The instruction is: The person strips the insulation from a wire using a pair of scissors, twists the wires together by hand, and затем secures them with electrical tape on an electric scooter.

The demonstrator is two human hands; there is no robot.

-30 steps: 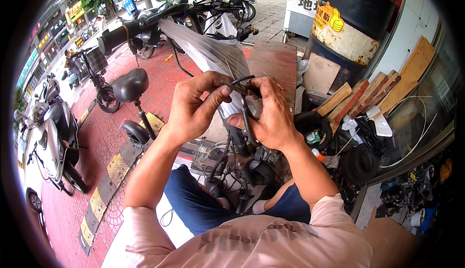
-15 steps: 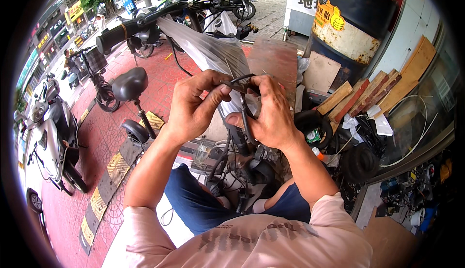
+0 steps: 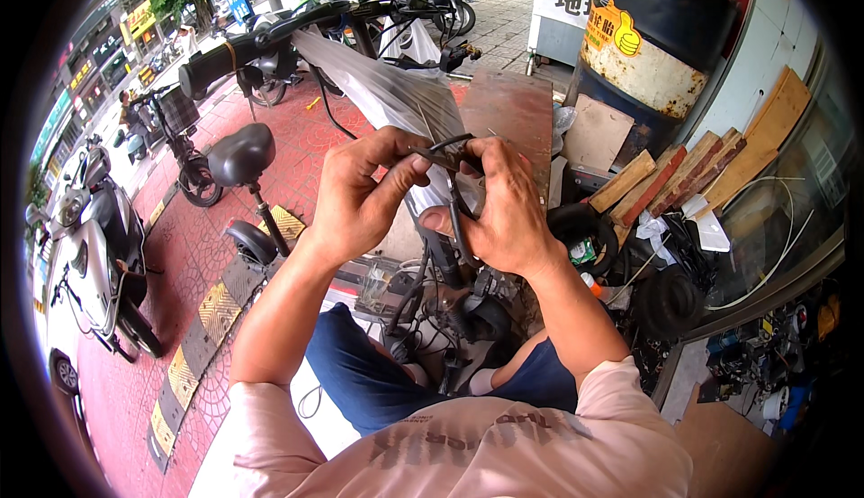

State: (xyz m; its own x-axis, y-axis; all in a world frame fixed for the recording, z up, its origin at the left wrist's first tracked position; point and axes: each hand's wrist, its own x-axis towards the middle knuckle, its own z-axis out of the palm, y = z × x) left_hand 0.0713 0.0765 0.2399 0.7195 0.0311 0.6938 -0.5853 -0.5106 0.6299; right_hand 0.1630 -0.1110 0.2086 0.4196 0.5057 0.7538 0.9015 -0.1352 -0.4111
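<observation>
Clearly, both hands are raised together in front of the chest, above the frame of a bicycle [image 3: 450, 300] that stands between the person's knees. The left hand [image 3: 360, 197] pinches one end of a thin black cable [image 3: 450, 144] between thumb and forefinger, and its other fingers are curled loosely behind. The right hand [image 3: 508, 201] meets it from the other side: its fingertips are pressed together on the same cable, just beside the left thumb, so the two hands almost touch. From the pinch the cable makes a small loop upward and then runs down along the right palm toward the bicycle frame; where it ends I cannot tell, because the hand and the dark parts hide it.

Behind the hands a grey metal sheet [image 3: 387, 89] leans across the black handlebar [image 3: 243, 48]. To the left, a black saddle [image 3: 238, 152] stands on its post over red paving. To the right, wooden planks [image 3: 666, 179] lie against a black barrel [image 3: 661, 39], and a small black tyre [image 3: 585, 228] rests near the right wrist. A grey scooter [image 3: 94, 255] is parked well apart at the left rim.
</observation>
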